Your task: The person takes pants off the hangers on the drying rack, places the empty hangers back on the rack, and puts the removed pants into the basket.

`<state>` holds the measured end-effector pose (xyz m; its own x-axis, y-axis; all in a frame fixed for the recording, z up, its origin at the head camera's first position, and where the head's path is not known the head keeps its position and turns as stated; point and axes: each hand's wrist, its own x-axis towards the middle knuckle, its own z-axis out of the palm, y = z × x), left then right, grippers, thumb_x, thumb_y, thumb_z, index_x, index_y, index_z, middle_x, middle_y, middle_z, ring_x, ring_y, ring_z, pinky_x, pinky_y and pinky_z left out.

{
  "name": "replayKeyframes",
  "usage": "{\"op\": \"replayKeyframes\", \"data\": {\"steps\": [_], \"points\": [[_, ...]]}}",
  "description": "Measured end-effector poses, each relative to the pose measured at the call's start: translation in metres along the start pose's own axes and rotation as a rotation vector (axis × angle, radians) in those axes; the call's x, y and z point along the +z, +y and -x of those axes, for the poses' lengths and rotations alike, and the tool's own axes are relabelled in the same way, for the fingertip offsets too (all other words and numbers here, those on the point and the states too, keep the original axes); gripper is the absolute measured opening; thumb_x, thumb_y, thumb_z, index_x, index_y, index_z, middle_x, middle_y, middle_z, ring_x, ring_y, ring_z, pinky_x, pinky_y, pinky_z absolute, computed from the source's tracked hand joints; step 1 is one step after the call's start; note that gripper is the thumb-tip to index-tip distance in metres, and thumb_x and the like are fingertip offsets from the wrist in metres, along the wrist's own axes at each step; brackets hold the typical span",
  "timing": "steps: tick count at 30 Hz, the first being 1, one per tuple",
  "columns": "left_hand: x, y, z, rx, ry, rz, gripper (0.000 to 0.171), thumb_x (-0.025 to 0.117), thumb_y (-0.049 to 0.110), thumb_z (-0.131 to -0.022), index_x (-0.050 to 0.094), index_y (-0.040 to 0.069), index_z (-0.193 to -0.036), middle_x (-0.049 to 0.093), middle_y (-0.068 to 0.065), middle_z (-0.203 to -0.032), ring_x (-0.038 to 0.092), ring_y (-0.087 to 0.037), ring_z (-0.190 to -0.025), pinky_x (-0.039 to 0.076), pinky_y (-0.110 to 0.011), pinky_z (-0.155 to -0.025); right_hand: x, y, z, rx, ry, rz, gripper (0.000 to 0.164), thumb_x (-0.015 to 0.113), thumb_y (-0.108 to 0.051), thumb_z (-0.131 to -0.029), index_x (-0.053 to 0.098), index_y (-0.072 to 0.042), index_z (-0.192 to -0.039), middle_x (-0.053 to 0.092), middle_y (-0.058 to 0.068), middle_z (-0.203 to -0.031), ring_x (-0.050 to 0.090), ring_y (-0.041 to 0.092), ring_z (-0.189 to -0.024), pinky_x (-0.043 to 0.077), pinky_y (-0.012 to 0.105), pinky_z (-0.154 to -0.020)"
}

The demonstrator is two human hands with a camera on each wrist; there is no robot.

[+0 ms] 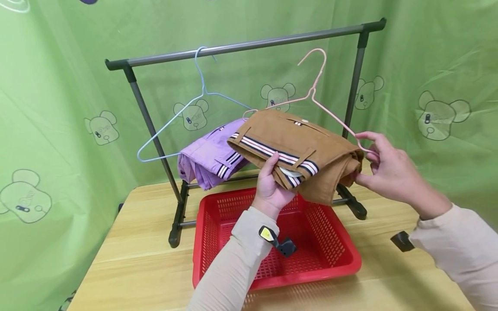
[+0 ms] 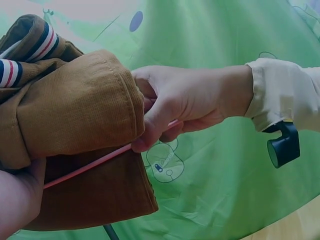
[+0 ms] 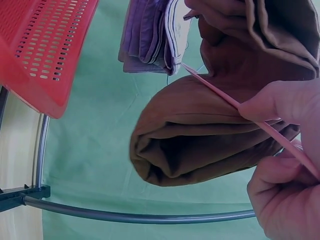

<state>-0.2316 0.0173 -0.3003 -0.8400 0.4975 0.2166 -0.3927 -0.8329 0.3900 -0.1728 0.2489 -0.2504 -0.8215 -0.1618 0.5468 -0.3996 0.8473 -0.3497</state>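
Observation:
Brown trousers (image 1: 295, 138) with a striped waistband are draped over the lower bar of a pink wire hanger (image 1: 322, 69), whose hook hangs free in front of the rail. My left hand (image 1: 271, 190) grips the trousers at the waistband, thumb on top. At the hanger's right end, my right hand (image 1: 397, 172) pinches the pink wire beside the fabric. In the right wrist view, the pink bar (image 3: 280, 137) passes between layers of the brown cloth (image 3: 185, 110). Folded purple trousers (image 1: 212, 155) hang to the left on a blue hanger (image 1: 167, 119) hooked over the rail.
A grey garment rack (image 1: 253, 44) with black joints stands on the wooden table (image 1: 140, 242). Below the trousers sits a red perforated basket (image 1: 355, 263), in front of the rack's base. A green patterned curtain (image 1: 58, 129) surrounds the table.

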Motion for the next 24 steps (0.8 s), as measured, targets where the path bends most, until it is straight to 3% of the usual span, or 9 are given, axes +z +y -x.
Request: {"op": "replayKeyframes", "data": {"steps": [12,24], "points": [[0.0032,0.002,0.0019,0.016,-0.045,0.0,0.064,0.093,0.036,-0.055,0.059,0.012,-0.104,0.065,0.002,-0.098,0.063,-0.011,-0.091,0.047,-0.024,-0.082,0.002,0.0026,-0.0002,0.017,-0.01,-0.003,0.088,0.084,-0.002,-0.064,0.038,-0.006,-0.139,0.044,0.006,-0.079,0.04,0.013,-0.057,0.035,0.028,-0.048],[0.0058,0.0039,0.0057,0.037,-0.049,0.01,0.062,0.093,0.034,-0.055,0.059,0.013,-0.103,0.065,0.002,-0.096,0.064,-0.011,-0.087,0.048,-0.024,-0.08,0.0018,0.0018,0.0011,0.001,0.005,0.016,0.087,0.087,-0.01,-0.065,0.04,-0.007,-0.138,0.045,0.005,-0.077,0.04,0.012,-0.054,0.036,0.028,-0.047]]}}
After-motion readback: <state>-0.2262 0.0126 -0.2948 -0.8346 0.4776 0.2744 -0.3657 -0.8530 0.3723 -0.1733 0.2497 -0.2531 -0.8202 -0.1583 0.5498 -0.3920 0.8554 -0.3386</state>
